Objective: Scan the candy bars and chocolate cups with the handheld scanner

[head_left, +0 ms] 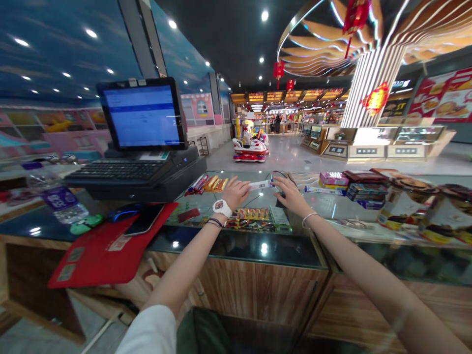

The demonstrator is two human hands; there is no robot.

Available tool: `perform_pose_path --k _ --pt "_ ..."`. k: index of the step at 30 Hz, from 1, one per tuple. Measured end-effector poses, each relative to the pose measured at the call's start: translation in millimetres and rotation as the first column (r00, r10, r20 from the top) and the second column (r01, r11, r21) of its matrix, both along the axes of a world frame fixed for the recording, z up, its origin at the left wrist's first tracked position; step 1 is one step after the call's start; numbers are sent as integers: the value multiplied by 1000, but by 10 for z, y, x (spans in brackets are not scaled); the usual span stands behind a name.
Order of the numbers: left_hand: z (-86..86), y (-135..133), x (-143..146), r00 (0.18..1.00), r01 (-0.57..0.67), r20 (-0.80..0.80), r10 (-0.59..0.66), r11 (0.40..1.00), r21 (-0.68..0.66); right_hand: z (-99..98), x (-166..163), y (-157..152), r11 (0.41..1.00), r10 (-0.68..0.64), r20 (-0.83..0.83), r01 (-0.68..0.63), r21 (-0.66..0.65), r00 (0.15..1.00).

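A long, thin white-and-blue packet (261,185) lies crosswise between my two hands above the glass counter. My left hand (236,192), with a white watch on its wrist, has its fingers closed at the packet's left end. At the other end is my right hand (290,193), fingertips touching the packet and thumb held apart. A similar slim packet (324,191) rests to the right of that hand. Left of my left hand are yellow-orange snack packs (216,184) and purple-red wrapped bars (197,184). Beneath the glass, rows of small packaged goods (252,214) show.
At left stand a monitor (144,115), a keyboard (118,169) and a water bottle (61,199). A phone (144,219) and mouse (125,211) lie on a red mat (106,253). Candy boxes (367,189) and large snack bags (403,204) line the right side.
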State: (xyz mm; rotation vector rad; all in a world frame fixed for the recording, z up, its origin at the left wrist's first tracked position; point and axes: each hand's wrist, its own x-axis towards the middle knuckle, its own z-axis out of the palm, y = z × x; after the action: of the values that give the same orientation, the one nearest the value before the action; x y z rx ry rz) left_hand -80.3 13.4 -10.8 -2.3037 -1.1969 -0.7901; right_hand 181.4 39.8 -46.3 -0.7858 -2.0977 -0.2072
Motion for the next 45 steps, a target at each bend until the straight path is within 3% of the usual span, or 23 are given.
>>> perform_pose_path --k 5,8,12,17,23,30,37,45 --pt "27 -45 -453 997 -77 -6 77 997 19 35 -399 -12 999 35 166 -33 -19 985" --pt "24 -70 -686 982 -187 26 187 982 28 39 -770 40 997 63 215 -51 -65 975" --pt "-16 -79 -955 935 -348 85 344 937 42 22 -1306 119 987 95 251 -57 -153 963" --pt "-87 -1 -1257 875 -466 167 455 884 32 4 -1877 200 972 117 265 -55 -229 957" --pt "-133 173 -1490 776 -601 204 597 798 -52 -1 -2395 297 943 58 308 49 -328 949" --pt "-239 410 -1569 673 -693 212 708 704 -155 -69 -2778 497 918 5 279 107 -383 960" --pt "-285 589 -1637 639 -729 174 749 662 -172 -190 -3013 717 910 -31 262 136 -392 965" --pt "-306 707 -1681 634 -744 134 762 648 -161 -311 -3054 846 875 -28 254 147 -461 967"
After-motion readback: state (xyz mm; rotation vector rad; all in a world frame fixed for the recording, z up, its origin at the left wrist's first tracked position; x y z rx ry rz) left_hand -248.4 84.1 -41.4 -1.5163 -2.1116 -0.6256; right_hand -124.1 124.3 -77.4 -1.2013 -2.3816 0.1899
